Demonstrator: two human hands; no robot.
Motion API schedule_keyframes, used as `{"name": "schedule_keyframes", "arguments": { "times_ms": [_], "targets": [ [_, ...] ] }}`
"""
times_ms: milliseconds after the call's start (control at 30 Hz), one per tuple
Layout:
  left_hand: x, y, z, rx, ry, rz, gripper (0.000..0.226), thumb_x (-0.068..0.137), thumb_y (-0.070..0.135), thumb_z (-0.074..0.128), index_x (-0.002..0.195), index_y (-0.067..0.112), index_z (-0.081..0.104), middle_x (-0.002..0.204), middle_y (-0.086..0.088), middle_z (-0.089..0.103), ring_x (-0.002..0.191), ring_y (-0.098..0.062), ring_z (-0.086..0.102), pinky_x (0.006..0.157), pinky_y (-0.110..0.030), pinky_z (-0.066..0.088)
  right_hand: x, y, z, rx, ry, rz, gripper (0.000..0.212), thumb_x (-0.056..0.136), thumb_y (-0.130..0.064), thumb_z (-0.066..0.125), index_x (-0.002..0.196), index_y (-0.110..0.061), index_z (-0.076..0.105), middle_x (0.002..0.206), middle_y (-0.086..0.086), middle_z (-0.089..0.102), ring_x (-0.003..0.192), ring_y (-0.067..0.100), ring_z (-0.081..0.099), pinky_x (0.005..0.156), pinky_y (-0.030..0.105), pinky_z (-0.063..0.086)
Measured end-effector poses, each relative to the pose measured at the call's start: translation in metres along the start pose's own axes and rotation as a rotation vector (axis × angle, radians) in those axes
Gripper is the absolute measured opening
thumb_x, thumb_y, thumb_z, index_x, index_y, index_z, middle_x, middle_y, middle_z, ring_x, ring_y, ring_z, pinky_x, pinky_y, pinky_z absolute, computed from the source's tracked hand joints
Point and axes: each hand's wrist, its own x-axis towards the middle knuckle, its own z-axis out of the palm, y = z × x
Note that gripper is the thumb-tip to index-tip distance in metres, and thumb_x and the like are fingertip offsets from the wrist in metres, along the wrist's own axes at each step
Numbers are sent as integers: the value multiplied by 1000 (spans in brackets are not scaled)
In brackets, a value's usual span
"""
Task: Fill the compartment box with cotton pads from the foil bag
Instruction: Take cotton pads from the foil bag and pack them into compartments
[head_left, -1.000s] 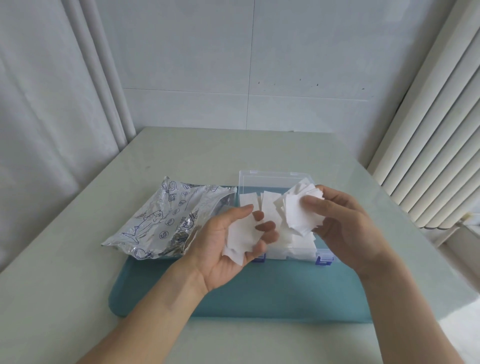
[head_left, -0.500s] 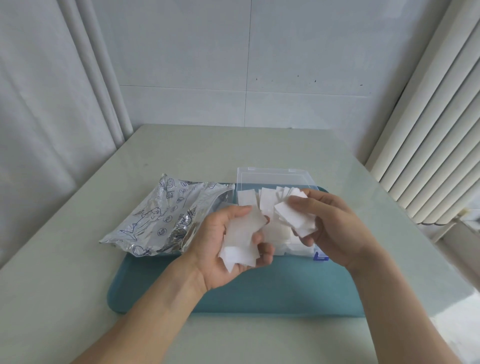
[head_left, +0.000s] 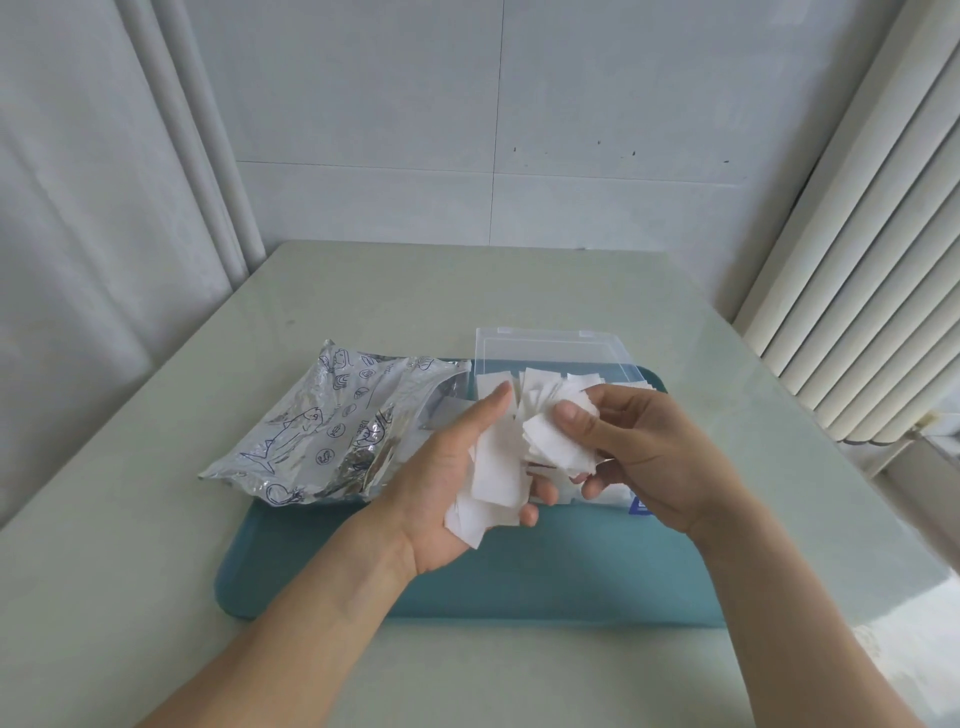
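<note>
The crinkled silver foil bag (head_left: 332, 431) carries dark blue line drawings, a fish among small round emblems; its lettering is too small to read. It lies just left of the clear plastic compartment box (head_left: 550, 353), its near edge on the teal rectangular tray (head_left: 561, 582) that the box stands on. The box's lid is tipped open at the far side, and loose white square cotton pads (head_left: 540, 382) show inside it.

Your left hand (head_left: 447, 488) cradles a loose stack of white cotton pads (head_left: 496, 478) in the palm in front of the box, fingers curled beneath, thumb stretched up beside it. Your right hand (head_left: 639, 447) pinches a fanned bunch of white pads (head_left: 558, 447) between thumb and fingers, directly above the box's near half.

Compared with half a second ago, your hands have closed together: the right bunch now overlaps the left stack, and your left thumb has lifted off the pads. Bag, box and tray have not moved.
</note>
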Motion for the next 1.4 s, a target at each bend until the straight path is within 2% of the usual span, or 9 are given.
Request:
{"name": "schedule_keyframes", "arguments": {
  "times_ms": [200,300,467,633,733,833,1067,1200,1400],
  "targets": [
    [7,-13,-4,234,190,203,22,88,20,72,101,3,66,75,-16,63,57,-24,56,46,-26,42,3,5,-2,-214,197,-49,43,60,-35,90,96,-16,74,84,14,75,59,25,64,55,30,52],
    [6,-11,-4,260,259,261,6,94,11,64,93,6,66,64,-12,60,48,-21,53,45,-25,40,2,2,-1,-187,185,-109,21,73,-19,86,86,-8,74,78,5,76,57,17,64,54,25,52],
    [2,-3,-1,107,103,178,34,88,35,68,109,8,65,87,-16,62,64,-25,58,48,-28,42,-2,-2,9,-166,226,-201,11,81,-13,82,89,-8,75,74,2,76,53,12,62,55,23,51],
    [-2,-4,1,161,-9,123,23,95,29,61,102,10,73,101,-15,69,84,-29,68,52,-26,45,0,6,16,-405,241,-332,19,80,-18,84,92,-22,70,76,-8,70,61,9,60,61,22,46],
    [-2,-3,0,164,25,84,15,91,21,63,101,9,65,81,-13,61,61,-23,59,44,-26,37,-2,9,11,-534,15,-430,57,80,-17,78,131,-29,56,118,-12,62,107,14,59,80,24,47],
    [-3,-3,0,228,-36,11,18,86,22,70,101,15,65,81,-10,60,64,-19,57,49,-27,37,-6,8,14,-698,-190,-383,104,64,-35,93,149,-41,34,138,-22,45,130,9,42,94,16,43],
    [-6,-5,1,165,-97,-139,9,76,13,62,76,15,71,75,-6,66,69,-19,63,61,-30,47,-3,14,27,-953,-175,-448,89,63,-38,90,142,-39,48,108,-26,49,104,3,47,78,7,39],
    [-6,-5,0,215,-115,-140,10,82,16,64,88,9,69,81,-16,66,69,-32,65,61,-34,52,-7,11,27,-973,-40,-508,73,63,-27,81,132,-31,60,98,-26,52,98,6,47,84,20,41],
    [-6,-6,-1,367,-119,-157,7,83,25,67,79,19,68,69,-5,59,58,-26,57,45,-24,30,-7,10,26,-878,-133,-464,81,67,-19,84,137,-43,51,109,-36,52,108,2,46,82,13,42]
  ]
}}
